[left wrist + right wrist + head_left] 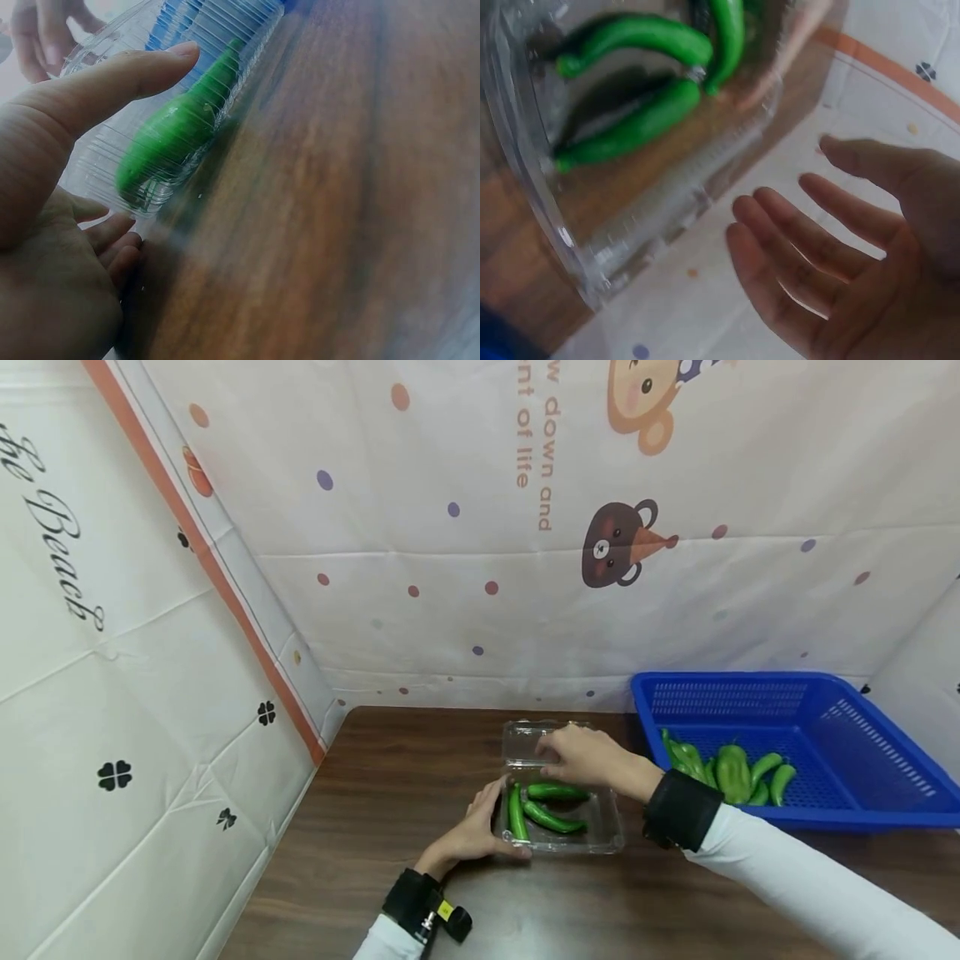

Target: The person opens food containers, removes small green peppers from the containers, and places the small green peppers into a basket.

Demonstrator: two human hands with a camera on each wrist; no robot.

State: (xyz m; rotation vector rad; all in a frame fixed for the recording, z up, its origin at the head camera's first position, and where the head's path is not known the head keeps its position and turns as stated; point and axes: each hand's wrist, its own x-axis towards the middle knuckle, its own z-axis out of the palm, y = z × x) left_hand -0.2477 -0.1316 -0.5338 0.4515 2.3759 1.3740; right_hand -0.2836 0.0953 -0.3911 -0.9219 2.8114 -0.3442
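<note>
A clear plastic clamshell box [603,827] lies on the table with its lid [525,743] folded back. Three green chili peppers [553,818] are inside; one stands along the left wall, and its green side [169,135] shows through the plastic in the left wrist view. My left hand [472,831] is at the box's left front corner, thumb straight along the front and fingers by the left side. Over the lid and hinge hovers my right hand [585,756]; its fingers [810,247] are spread and slightly bent, holding nothing in the right wrist view.
At the right stands a blue plastic basket [825,735]. Several green peppers [733,772] of different shapes lie in its left part. A brown wooden table [360,827] carries everything, with printed white cloth [420,627] hanging behind and at the sides.
</note>
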